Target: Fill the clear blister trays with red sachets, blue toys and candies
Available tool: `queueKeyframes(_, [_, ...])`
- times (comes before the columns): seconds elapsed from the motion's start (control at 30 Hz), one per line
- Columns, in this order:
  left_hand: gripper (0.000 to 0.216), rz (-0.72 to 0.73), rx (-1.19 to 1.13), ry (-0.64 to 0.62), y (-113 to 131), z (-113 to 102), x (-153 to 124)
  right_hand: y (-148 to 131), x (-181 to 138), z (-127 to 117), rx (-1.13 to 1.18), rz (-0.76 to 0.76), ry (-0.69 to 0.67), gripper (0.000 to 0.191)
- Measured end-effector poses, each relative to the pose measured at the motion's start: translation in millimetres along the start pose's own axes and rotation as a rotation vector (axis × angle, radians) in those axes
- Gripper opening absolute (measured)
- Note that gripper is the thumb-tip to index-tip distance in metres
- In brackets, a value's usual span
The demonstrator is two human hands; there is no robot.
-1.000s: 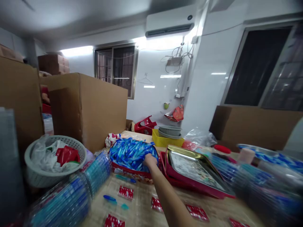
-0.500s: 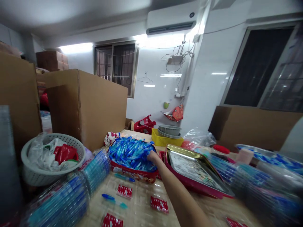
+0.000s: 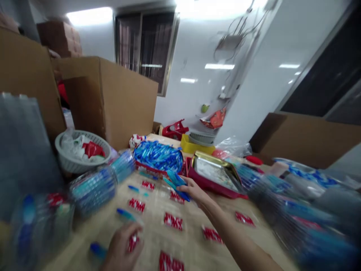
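My right hand point(image 3: 193, 190) is closed on a small bunch of slim blue pen-like pieces point(image 3: 176, 180), held above the table just in front of the red tub point(image 3: 146, 168). That tub is heaped with the same blue pieces. My left hand point(image 3: 121, 246), low in view and smeared, has its fingers curled around a red spotted packet point(image 3: 132, 242). Similar red spotted packets point(image 3: 173, 221) lie spaced out in rows on the table. Beside the left rows are single blue pieces point(image 3: 125, 214), one of them point(image 3: 97, 250) next to my left hand.
Stacked clear plastic packs with blue contents point(image 3: 94, 188) stand left, with more stacks point(image 3: 299, 226) blurred at right. A grey basket point(image 3: 83, 162) holds bags. A gold-rimmed tray point(image 3: 217, 171) lies beyond my right hand, near a yellow basket point(image 3: 197, 145). Large cardboard boxes point(image 3: 129, 103) rise behind.
My right hand has come out of the tub, back toward me, with a bunch of blue pieces. My left hand has come into view at the bottom. The camera has tilted down.
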State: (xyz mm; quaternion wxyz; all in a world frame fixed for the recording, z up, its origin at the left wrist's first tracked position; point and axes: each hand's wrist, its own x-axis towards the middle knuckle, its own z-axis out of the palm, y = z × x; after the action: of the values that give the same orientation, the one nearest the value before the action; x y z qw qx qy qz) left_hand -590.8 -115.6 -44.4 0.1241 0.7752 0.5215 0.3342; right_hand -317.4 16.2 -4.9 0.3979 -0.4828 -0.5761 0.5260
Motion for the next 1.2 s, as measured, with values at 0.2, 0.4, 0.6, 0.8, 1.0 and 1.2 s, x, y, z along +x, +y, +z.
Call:
queueKeyframes(0.2, [0.024, 0.579, 0.424, 0.032, 26, 8, 18, 14, -88, 58, 0.234, 0.168, -0.244, 0.048])
queueKeyframes(0.4, [0.014, 0.759, 0.523, -0.178, 44, 10, 10, 28, -123, 79, 0.323, 0.169, -0.212, 0.035])
queueKeyframes(0.6, [0.01, 0.61, 0.511, -0.532, 30, 5, -12, 42, -127, 63, 0.199, 0.172, -0.169, 0.039])
queueKeyframes(0.8, [0.01, 0.409, 0.43, -0.63, 18, 11, -20, 54, -120, 37, 0.228, 0.232, -0.233, 0.05])
queueKeyframes(1.0, [0.037, 0.366, 0.323, -0.282, 20, 31, 22, 52, -121, 29, 0.166, 0.298, -0.384, 0.061])
queueKeyframes(1.2, [0.015, 0.517, 0.411, -0.467, 11, 48, 55, 51, -129, 21, 0.183, 0.352, -0.377, 0.069])
